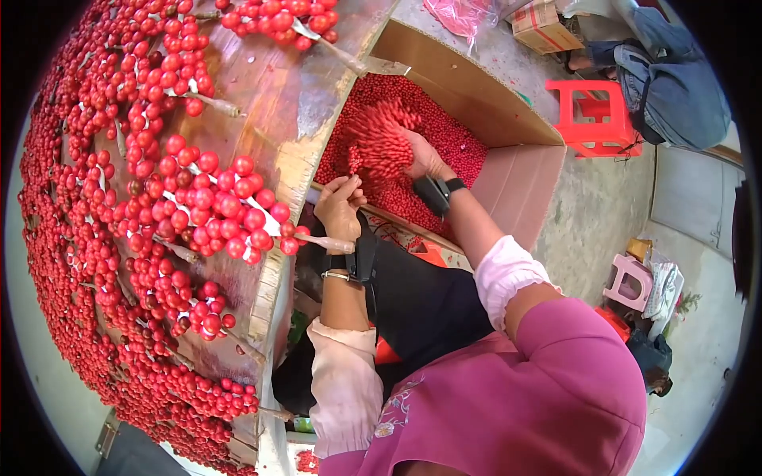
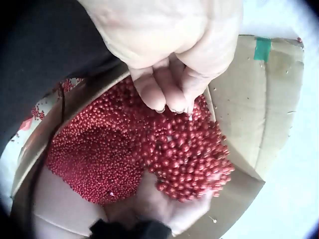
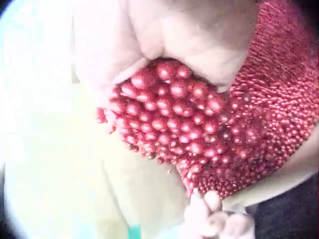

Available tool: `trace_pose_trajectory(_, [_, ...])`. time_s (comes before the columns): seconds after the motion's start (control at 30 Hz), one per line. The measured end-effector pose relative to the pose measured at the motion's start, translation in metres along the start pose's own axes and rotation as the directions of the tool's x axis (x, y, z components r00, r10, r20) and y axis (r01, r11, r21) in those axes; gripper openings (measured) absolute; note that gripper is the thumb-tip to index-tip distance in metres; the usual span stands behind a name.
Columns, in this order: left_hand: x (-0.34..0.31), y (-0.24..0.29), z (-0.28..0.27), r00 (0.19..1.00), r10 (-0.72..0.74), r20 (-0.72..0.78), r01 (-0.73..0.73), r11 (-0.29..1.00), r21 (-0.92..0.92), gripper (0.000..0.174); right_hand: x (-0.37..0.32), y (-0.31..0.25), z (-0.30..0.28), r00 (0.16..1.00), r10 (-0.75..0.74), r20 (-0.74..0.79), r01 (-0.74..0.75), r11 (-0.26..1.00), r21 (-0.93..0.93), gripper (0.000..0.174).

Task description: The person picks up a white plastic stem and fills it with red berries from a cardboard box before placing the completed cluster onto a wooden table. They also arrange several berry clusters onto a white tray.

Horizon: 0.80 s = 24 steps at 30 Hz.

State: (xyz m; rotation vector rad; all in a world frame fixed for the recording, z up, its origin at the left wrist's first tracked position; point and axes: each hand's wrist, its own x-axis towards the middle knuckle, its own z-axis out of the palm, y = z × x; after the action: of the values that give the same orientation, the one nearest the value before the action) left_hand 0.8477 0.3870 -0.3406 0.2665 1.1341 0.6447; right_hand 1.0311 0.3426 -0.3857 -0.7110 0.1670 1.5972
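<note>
My right hand (image 1: 429, 157) grips a thick bunch of red artificial berries (image 1: 382, 147) above a cardboard box (image 1: 520, 186). Loose berries (image 1: 452, 143) lie deep inside that box. In the right wrist view the bunch (image 3: 174, 119) fans out below the curled right hand (image 3: 169, 30), its shiny heads packed close. At the bunch's lower edge my left hand (image 1: 340, 210) pinches a red berry between thumb and fingertips. From the left wrist view, the left fingers (image 2: 172, 94) are bent down to the bunch (image 2: 184, 154), a small pale tip showing at them. The right hand's palm side is partly hidden by berries.
On the left, a wooden board (image 1: 274, 305) carries many red berry sprigs (image 1: 214, 198) with wrapped stems, its edge close to the left forearm. Beyond the box are a red plastic stool (image 1: 587, 115), a carton (image 1: 546, 28) and another person's jeans (image 1: 675, 95). A pink stool (image 1: 629, 282) stands right.
</note>
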Motion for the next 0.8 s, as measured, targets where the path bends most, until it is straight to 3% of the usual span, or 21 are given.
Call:
trace_pose_trajectory(0.03, [0.001, -0.001, -0.001, 1.000, 0.012, -0.015, -0.011, 0.999, 0.033, 0.017, -0.012, -0.005, 0.031, 1.000, -0.002, -0.003, 0.002, 1.000, -0.002, 0.035])
trace_pose_trajectory(0.07, [0.001, -0.003, -0.001, 0.999, 0.024, -0.030, -0.022, 0.997, 0.068, 0.018, -0.026, -0.004, 0.058, 0.988, -0.151, 0.022, 0.144, 0.877, -0.458, 0.032])
trace_pose_trajectory(0.1, [0.001, -0.004, -0.002, 0.999, 0.021, -0.029, -0.019, 0.997, 0.072, 0.018, -0.034, -0.002, 0.070, 0.957, -0.268, 0.111, 0.245, 0.542, -0.804, 0.029])
trace_pose_trajectory(0.13, [0.002, -0.005, -0.003, 0.999, 0.026, -0.023, -0.025, 0.997, 0.076, 0.019, -0.036, -0.003, 0.067, 0.956, -0.271, 0.109, 0.245, 0.544, -0.802, 0.029])
trace_pose_trajectory(0.23, [0.001, -0.004, -0.003, 0.999, 0.045, -0.015, -0.044, 0.996, 0.079, 0.020, -0.048, -0.011, 0.038, 0.869, -0.409, -0.278, 0.186, 0.791, -0.583, 0.030])
trace_pose_trajectory(0.27, [-0.001, -0.002, -0.003, 0.999, 0.044, -0.012, -0.043, 0.995, 0.089, 0.021, -0.047, -0.009, 0.002, 0.746, -0.397, -0.534, 0.082, 0.851, -0.518, 0.032])
trace_pose_trajectory(0.3, [-0.003, 0.000, -0.002, 0.999, 0.043, -0.010, -0.042, 0.994, 0.096, 0.022, -0.044, 0.000, -0.054, 0.564, -0.351, -0.747, 0.002, 0.906, -0.424, 0.034])
trace_pose_trajectory(0.37, [-0.003, 0.001, -0.001, 0.999, 0.040, -0.014, -0.038, 0.994, 0.098, 0.023, -0.051, 0.032, -0.188, 0.436, -0.466, -0.769, -0.228, 0.770, -0.596, 0.052])
trace_pose_trajectory(0.4, [-0.003, 0.000, -0.001, 0.999, 0.038, -0.009, -0.037, 0.994, 0.103, 0.023, -0.050, 0.060, -0.269, 0.366, -0.441, -0.820, -0.283, 0.786, -0.549, 0.051])
trace_pose_trajectory(0.43, [-0.002, -0.001, -0.001, 0.999, 0.036, -0.003, -0.036, 0.993, 0.111, 0.023, -0.051, 0.075, -0.291, 0.291, -0.413, -0.863, -0.332, 0.803, -0.496, 0.050])
trace_pose_trajectory(0.47, [-0.002, -0.002, -0.002, 0.999, 0.033, 0.002, -0.033, 0.992, 0.122, 0.023, -0.042, 0.087, -0.310, 0.288, -0.407, -0.867, -0.334, 0.806, -0.489, 0.050])
trace_pose_trajectory(0.53, [-0.001, -0.003, -0.002, 0.999, 0.035, 0.004, -0.035, 0.990, 0.138, 0.023, -0.019, 0.111, -0.291, 0.367, -0.177, -0.913, -0.292, 0.910, -0.294, 0.046])
trace_pose_trajectory(0.57, [-0.002, -0.003, -0.001, 0.999, 0.042, 0.011, -0.043, 0.988, 0.145, 0.023, -0.016, 0.112, -0.283, 0.365, -0.168, -0.916, -0.298, 0.911, -0.285, 0.046])
trace_pose_trajectory(0.6, [-0.002, -0.002, -0.001, 0.998, 0.052, 0.020, -0.054, 0.987, 0.149, 0.023, -0.010, 0.106, -0.276, 0.675, -0.420, -0.606, -0.229, 0.662, -0.714, 0.041])
trace_pose_trajectory(0.63, [-0.002, -0.001, -0.001, 0.998, 0.054, 0.020, -0.056, 0.988, 0.147, 0.023, -0.006, 0.098, -0.263, 0.869, -0.476, -0.138, 0.005, 0.287, -0.958, 0.038])
trace_pose_trajectory(0.67, [-0.001, 0.000, -0.002, 0.999, 0.049, 0.007, -0.049, 0.985, 0.164, 0.024, -0.012, 0.085, -0.214, 0.868, -0.478, -0.134, 0.008, 0.283, -0.959, 0.038])
trace_pose_trajectory(0.7, [0.001, -0.001, -0.002, 0.999, 0.044, -0.004, -0.042, 0.983, 0.179, 0.024, -0.002, 0.058, -0.162, 0.911, -0.342, -0.230, 0.065, 0.671, -0.739, 0.035])
trace_pose_trajectory(0.73, [0.002, -0.001, -0.001, 0.999, 0.038, -0.014, -0.034, 0.980, 0.194, 0.024, 0.009, 0.028, -0.107, 0.951, -0.177, -0.254, 0.073, 0.926, -0.371, 0.032])
trace_pose_trajectory(0.77, [0.003, -0.001, 0.001, 0.999, 0.037, -0.010, -0.035, 0.981, 0.190, 0.024, -0.004, 0.017, -0.051, 0.980, -0.015, -0.200, 0.029, 0.997, 0.069, 0.029])
trace_pose_trajectory(0.8, [0.004, -0.002, 0.002, 0.999, 0.038, -0.012, -0.035, 0.980, 0.196, 0.024, -0.011, 0.003, -0.027, 0.905, -0.417, 0.088, 0.348, 0.604, -0.717, 0.027])
